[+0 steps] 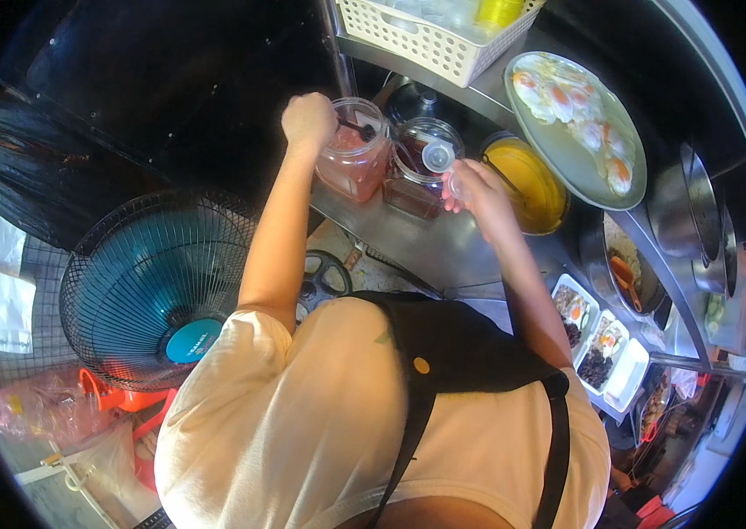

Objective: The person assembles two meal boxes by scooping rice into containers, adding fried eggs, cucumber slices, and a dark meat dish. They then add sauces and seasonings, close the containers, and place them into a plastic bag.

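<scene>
At the far edge of the metal counter, my left hand (309,122) is closed round the handle of a dark ladle (366,132). The ladle reaches into the mouth of a clear jar (353,176) of pinkish-red sauce. To the right, my right hand (481,191) pinches a small clear sauce cup (456,184) whose round lid (437,157) stands open. Behind the cup is a second clear jar (413,201) with dark red sauce and a utensil in it. A pot of yellow sauce (527,189) sits just right of my right hand.
Above the pots, a shelf holds an oval plate of fried eggs (558,145) and a white perforated basket (443,48). Open foam boxes of food (598,344) lie at my right, near a pan with an orange spatula (624,278). A caged fan (157,286) stands left.
</scene>
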`<state>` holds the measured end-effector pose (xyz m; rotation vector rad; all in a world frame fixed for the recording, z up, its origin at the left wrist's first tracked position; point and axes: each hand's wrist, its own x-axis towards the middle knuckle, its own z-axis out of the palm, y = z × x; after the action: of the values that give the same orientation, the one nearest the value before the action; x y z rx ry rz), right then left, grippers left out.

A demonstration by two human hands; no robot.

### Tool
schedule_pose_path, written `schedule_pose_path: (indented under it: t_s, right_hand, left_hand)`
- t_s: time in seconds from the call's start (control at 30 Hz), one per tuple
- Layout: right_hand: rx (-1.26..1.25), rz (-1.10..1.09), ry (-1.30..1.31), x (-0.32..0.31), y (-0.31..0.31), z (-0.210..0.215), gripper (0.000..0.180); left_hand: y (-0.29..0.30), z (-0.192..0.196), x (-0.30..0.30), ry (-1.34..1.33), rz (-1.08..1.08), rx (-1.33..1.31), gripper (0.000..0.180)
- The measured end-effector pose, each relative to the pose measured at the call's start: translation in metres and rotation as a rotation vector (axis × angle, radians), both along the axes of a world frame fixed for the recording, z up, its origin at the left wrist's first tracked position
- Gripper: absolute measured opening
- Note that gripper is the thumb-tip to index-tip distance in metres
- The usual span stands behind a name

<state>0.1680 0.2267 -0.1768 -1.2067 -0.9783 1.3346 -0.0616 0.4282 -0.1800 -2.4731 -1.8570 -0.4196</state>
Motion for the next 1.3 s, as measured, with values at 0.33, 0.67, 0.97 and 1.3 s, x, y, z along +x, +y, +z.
schedule_pose_path:
  t_s: [0.33, 0.67, 0.97, 1.3]
  right_hand:
    - [-0.034, -0.026, 0.024, -0.01, 0.038, -0.005, 0.032]
    - [-0.032, -0.057, 0.275, -0.014, 0.087, -0.03, 0.022]
    - [-0.071, -0.087, 0.353, -0.015, 0.097, -0.038, 0.02]
    - [-0.095, -0.094, 0.289, -0.018, 0.095, -0.036, 0.022]
  left_hand:
    - [0.0, -0.023, 0.008, 0.017, -0.173, 0.004, 0.011]
    - [-0.045, -0.009, -0.034, -0.689, 0.132, -0.155, 0.02]
    - [-0.079, -0.005, -0.045, -0.852, 0.356, -0.104, 0.018]
    - [-0.093, 0.02, -0.045, -0.988, 0.27, -0.035, 0.018]
